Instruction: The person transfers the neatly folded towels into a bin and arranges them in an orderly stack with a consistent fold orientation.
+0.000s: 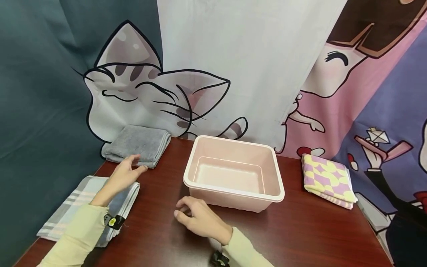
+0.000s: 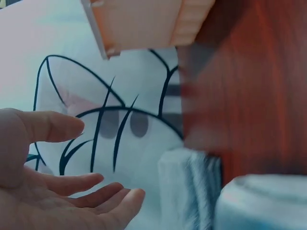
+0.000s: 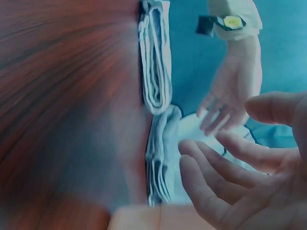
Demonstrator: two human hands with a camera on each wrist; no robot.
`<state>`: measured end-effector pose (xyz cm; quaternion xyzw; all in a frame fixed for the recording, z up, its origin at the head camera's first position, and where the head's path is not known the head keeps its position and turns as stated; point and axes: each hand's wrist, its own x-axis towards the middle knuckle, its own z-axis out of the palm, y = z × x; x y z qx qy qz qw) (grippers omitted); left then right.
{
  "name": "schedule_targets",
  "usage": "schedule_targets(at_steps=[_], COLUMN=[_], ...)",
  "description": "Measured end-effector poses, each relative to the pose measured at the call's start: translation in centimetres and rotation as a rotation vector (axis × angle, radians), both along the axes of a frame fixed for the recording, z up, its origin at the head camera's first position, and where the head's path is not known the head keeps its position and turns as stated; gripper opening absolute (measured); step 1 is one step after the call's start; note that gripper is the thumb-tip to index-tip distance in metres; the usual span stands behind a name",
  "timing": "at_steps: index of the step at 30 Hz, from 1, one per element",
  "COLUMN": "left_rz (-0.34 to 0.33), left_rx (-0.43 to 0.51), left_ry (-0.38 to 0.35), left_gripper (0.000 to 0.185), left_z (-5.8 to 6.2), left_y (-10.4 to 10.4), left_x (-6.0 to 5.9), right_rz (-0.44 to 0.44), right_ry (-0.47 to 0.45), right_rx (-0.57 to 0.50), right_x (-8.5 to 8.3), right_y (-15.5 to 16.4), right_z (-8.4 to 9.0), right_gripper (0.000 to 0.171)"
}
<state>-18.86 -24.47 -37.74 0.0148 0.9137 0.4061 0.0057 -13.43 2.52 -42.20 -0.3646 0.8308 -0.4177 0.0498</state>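
Note:
My left hand (image 1: 124,177) hovers over the far edge of a folded plaid towel (image 1: 75,200), just short of a folded grey towel (image 1: 138,144). Its fingers are loosely bent, and the left wrist view shows nothing between them. My right hand (image 1: 202,218) is held above the table in front of a pale pink plastic basin (image 1: 230,200), relaxed and holding nothing. In the right wrist view the fingers (image 3: 211,187) are spread apart from the thumb. No towel shows inside the basin.
A folded yellow and purple towel (image 1: 328,178) lies at the table's right edge. The dark red wooden table (image 1: 300,237) meets a cartoon-printed curtain (image 1: 253,55) at the back.

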Motion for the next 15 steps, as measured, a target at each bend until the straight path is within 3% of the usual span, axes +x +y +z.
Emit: schedule_targets(at_steps=[4,6,10,15], left_rz=[0.034,0.085,0.194,0.268], left_rx=[-0.038,-0.022,-0.003,-0.018], left_ry=[0.007,0.033,0.104,0.106], left_gripper=[0.063,0.06,0.052,0.048], left_z=[0.5,0.6,0.1,-0.7], left_y=[-1.3,-1.9,-3.0,-4.3], left_x=[-0.8,-1.2,-1.9,-2.8], right_rz=[-0.01,-0.021,-0.048,-0.116], right_ry=[-0.004,-0.025,-0.09,-0.157], right_rx=[-0.015,-0.023,-0.034,-0.036], right_x=[-0.4,-0.7,-1.3,-2.5], right_y=[-2.5,-3.6,-5.6,-7.4], right_z=[-0.3,-0.6,-1.3,-1.7], right_gripper=[0.018,0.019,0.024,0.027])
